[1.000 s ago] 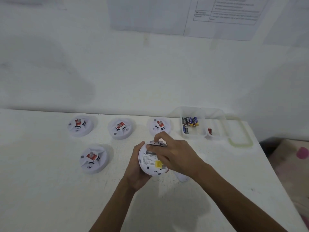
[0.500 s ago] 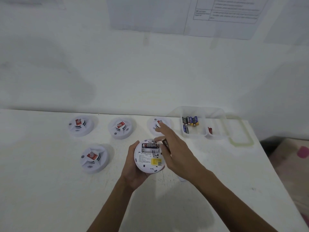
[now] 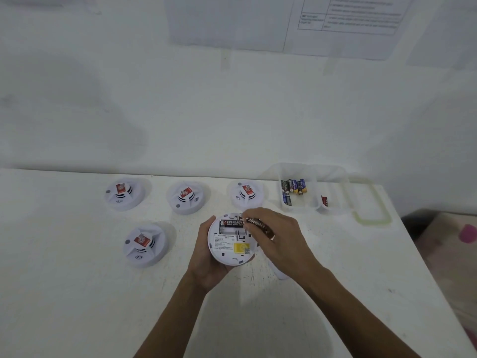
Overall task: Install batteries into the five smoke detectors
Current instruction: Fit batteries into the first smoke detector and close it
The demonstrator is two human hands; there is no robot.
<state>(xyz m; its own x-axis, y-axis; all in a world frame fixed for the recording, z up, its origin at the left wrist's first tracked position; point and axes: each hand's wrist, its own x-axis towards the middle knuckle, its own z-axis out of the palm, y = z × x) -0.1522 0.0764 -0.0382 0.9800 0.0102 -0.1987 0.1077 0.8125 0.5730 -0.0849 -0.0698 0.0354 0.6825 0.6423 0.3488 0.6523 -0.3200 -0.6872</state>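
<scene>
My left hand (image 3: pixel 206 257) grips a white smoke detector (image 3: pixel 231 250) turned back side up, with a yellow sticker on it. One black battery (image 3: pixel 231 223) lies in its open compartment. My right hand (image 3: pixel 281 239) pinches a second black battery (image 3: pixel 260 226) just right of the compartment. Several other detectors sit face up on the table: three in a back row (image 3: pixel 124 193) (image 3: pixel 186 197) (image 3: pixel 246 194) and one in front at the left (image 3: pixel 143 244).
A clear plastic box (image 3: pixel 312 206) at the back right holds several batteries (image 3: pixel 293 188); its lid (image 3: pixel 371 202) lies beside it. A white piece (image 3: pixel 277 270) lies under my right wrist. The table (image 3: pixel 77 293) ends at the right edge, with the wall right behind.
My right hand lifted off the compartment, uncovering the seated battery, and now holds a second battery next to it. The detector has shifted slightly left in my left hand.
</scene>
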